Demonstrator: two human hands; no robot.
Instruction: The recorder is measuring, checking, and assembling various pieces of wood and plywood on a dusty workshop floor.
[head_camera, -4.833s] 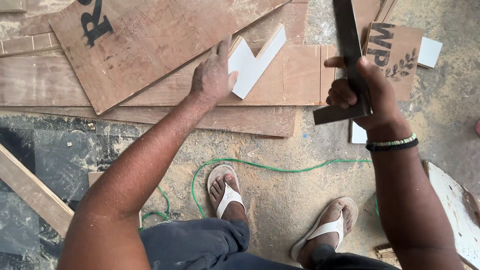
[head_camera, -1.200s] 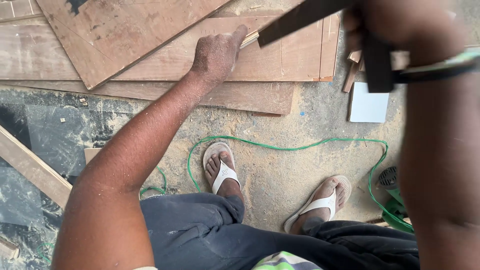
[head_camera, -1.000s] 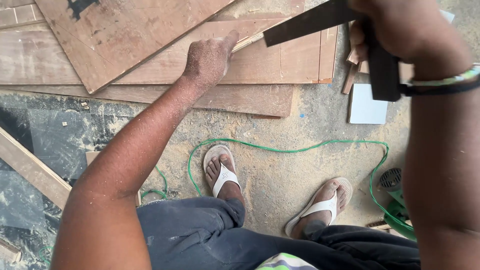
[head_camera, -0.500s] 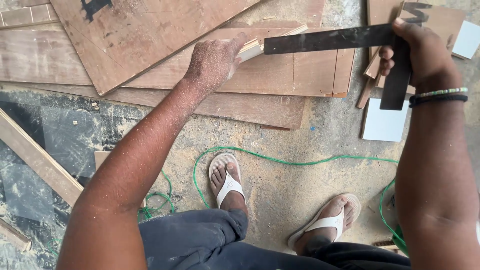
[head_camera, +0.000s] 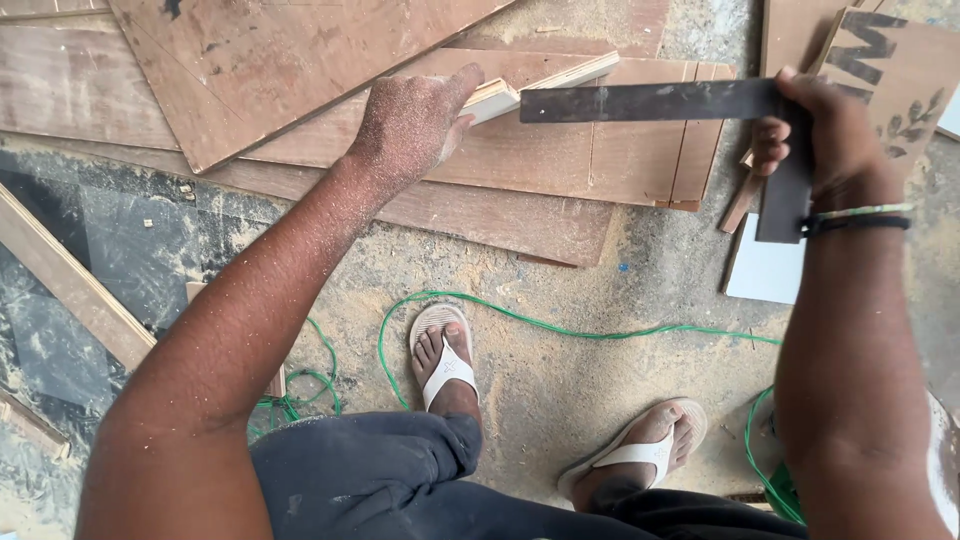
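Two hands work over scrap plywood on a sawdust-strewn floor, seen from the head camera. Left hand (head_camera: 415, 120), dusted with sawdust, has its fingers closed on a small wood offcut (head_camera: 500, 97) that rests on a plywood sheet (head_camera: 560, 160). Right hand (head_camera: 825, 130) is clamped on the corner of a dark steel square (head_camera: 650, 102), thumb and fingers wrapped where the two arms of the tool meet.

The square hangs just above the sheets, near the top of the frame. Its long blade runs almost level across the picture, its free end pointing left and sitting just beside the offcut; whether they touch cannot be told. The short arm drops from the held corner toward the person, along the wrist with the bands (head_camera: 860, 218).

Risks, as a judgement: the blade is held only at one corner, so a slight twist of the wrist could swing its far tip off the offcut's edge and give a false reading. The offcut is small and light, pinned by fingertips alone, and could skid on the dusty sheet. A green cord (head_camera: 560, 325) loops on the floor around the sandalled feet (head_camera: 445, 355), and a shifted step could snag it.
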